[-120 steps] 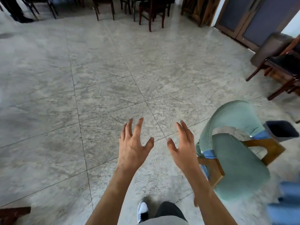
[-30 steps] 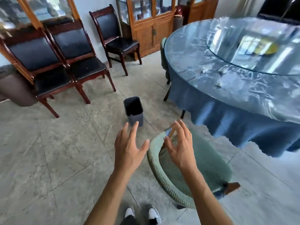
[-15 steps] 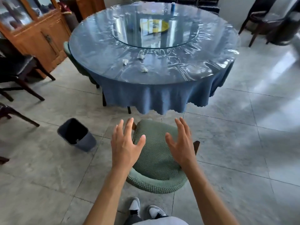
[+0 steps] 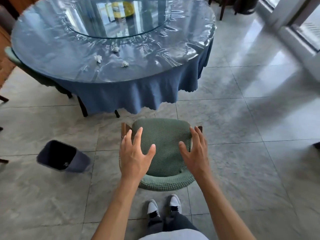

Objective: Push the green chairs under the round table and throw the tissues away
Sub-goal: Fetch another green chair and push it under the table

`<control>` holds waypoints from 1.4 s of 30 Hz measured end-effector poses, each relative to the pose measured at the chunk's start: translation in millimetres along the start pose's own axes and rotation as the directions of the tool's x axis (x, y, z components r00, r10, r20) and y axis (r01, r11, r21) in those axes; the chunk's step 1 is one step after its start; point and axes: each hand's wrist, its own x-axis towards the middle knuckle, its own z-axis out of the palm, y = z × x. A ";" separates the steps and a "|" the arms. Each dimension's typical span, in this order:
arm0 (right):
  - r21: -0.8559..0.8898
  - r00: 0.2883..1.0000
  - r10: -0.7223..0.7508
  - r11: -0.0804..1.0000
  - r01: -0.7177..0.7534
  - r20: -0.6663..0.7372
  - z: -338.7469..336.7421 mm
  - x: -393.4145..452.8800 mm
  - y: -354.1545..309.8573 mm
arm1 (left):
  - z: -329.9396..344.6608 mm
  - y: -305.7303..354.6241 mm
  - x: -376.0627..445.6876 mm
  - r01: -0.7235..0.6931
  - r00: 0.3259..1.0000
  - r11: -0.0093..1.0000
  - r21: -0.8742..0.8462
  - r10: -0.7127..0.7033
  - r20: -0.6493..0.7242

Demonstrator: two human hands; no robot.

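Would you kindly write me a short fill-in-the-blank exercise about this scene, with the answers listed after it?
1. The number of crumpled tissues lying on the round table is ____.
2. Both hands, the left hand and right hand, hover open over a chair whose cover is coloured ____.
3. The dark bin stands on the floor to the ____ of that chair.
4. The tablecloth is coloured ____.

Missing words: three; green; left; blue
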 end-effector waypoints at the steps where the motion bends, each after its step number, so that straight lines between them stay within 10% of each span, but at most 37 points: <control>1: 0.000 1.000 0.019 1.000 -0.019 -0.010 2.3 -3.8 3.3 | 3.1 -2.7 -1.3 0.006 1.000 1.000 -0.003 -0.006 0.021; 9: 0.030 0.952 0.305 0.952 -0.305 -0.005 32.6 -35.1 46.6 | 43.7 -45.7 -23.2 0.196 0.973 0.978 -0.077 -0.184 0.136; 16: 0.027 0.824 0.564 0.824 -0.566 0.057 63.8 -64.4 82.5 | 64.6 -75.2 -44.7 0.587 0.802 0.794 -0.161 -0.541 0.252; 24: 0.521 0.490 0.809 0.279 -0.807 0.326 95.9 -77.8 103.9 | 83.8 -88.7 -53.9 0.763 0.646 0.586 -0.271 -0.703 0.298; 30: 0.582 0.463 0.818 0.203 -0.787 0.341 109.2 -77.2 100.7 | 109.2 -115.7 -55.6 0.843 0.515 0.354 -0.406 -0.749 0.417; 42: 0.551 0.517 0.822 0.324 -0.769 0.238 115.4 -79.9 107.9 | 98.4 -100.6 -50.1 0.851 0.448 0.221 -0.476 -0.778 0.440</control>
